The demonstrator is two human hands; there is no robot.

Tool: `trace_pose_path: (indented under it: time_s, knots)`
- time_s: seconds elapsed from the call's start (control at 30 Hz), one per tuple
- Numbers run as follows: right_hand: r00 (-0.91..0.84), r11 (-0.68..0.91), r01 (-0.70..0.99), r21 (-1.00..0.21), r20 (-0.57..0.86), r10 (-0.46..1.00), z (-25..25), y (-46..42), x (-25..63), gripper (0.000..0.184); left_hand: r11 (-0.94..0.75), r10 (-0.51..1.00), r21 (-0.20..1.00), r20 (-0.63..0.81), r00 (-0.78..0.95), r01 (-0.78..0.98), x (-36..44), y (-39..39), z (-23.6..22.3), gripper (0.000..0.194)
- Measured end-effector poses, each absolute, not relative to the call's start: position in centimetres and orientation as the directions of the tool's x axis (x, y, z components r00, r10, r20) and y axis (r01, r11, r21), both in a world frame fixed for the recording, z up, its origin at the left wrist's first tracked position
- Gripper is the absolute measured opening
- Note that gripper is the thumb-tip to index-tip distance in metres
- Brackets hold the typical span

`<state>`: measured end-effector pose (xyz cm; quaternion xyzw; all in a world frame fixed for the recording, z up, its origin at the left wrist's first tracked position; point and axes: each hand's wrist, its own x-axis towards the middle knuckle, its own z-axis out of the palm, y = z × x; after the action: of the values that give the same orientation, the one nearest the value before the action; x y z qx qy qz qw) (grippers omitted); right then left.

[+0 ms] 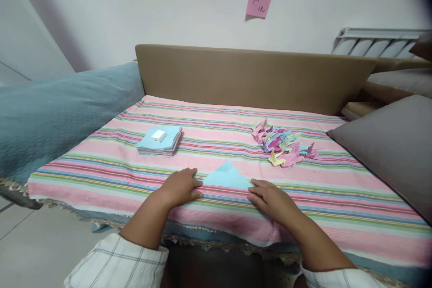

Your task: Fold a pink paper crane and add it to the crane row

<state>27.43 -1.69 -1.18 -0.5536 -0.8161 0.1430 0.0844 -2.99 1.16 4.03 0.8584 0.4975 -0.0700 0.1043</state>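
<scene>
A light blue sheet of paper [227,177], folded into a triangle, lies on the striped cloth [216,141] with its point facing away from me. At its left corner rests my left hand [182,186], fingers stretched out and touching the paper's edge. My right hand [270,195] lies at the right corner, its fingers spread and also at the paper. Neither hand grips anything. Beyond my right hand is a pile of folded paper cranes [283,143] in pink, purple, blue and yellow. To the upper left sits a stack of coloured paper [158,144].
A small white box [159,136] sits on the paper stack. Behind the cloth stands a brown backrest [249,76]. A blue covered armrest [67,108] bounds the left side, and a grey cushion [388,144] the right. A pink note [259,0] hangs on the wall.
</scene>
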Motion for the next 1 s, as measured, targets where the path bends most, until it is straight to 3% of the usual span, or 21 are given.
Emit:
trace_pose_path:
  time_s: [0.37, 0.53, 0.63, 0.77, 1.0]
  knots:
    - [-0.262, 0.239, 0.906, -0.349, -0.021, 0.965, 0.1, -1.5, 27.7, 0.029, -0.456, 0.864, 0.135, -0.173, 0.474, 0.88, -3.1, 1.8, 3.8, 0.026]
    - [-0.168, 0.171, 0.906, -0.386, 0.041, 0.985, -0.8, -0.9, 27.6, 0.02, -0.383, 0.921, 0.15, -0.011, 0.389, 0.912, -1.5, 1.9, 3.1, 0.025]
    - [-0.183, 0.196, 0.886, -0.421, 0.072, 0.98, -1.3, -0.6, 27.5, 0.029, -0.417, 0.908, 0.195, 0.035, 0.419, 0.888, -0.7, 2.0, 2.3, 0.034]
    - [-0.226, 0.244, 0.86, -0.448, 0.093, 0.97, -1.6, -0.6, 27.4, 0.022, -0.431, 0.901, 0.222, 0.046, 0.432, 0.875, -0.4, 2.3, 1.4, 0.038]
    - [-0.242, 0.266, 0.814, -0.516, 0.116, 0.963, -1.4, -0.6, 27.6, 0.012, -0.456, 0.89, 0.3, 0.119, 0.441, 0.838, -0.3, 2.5, 1.0, 0.019]
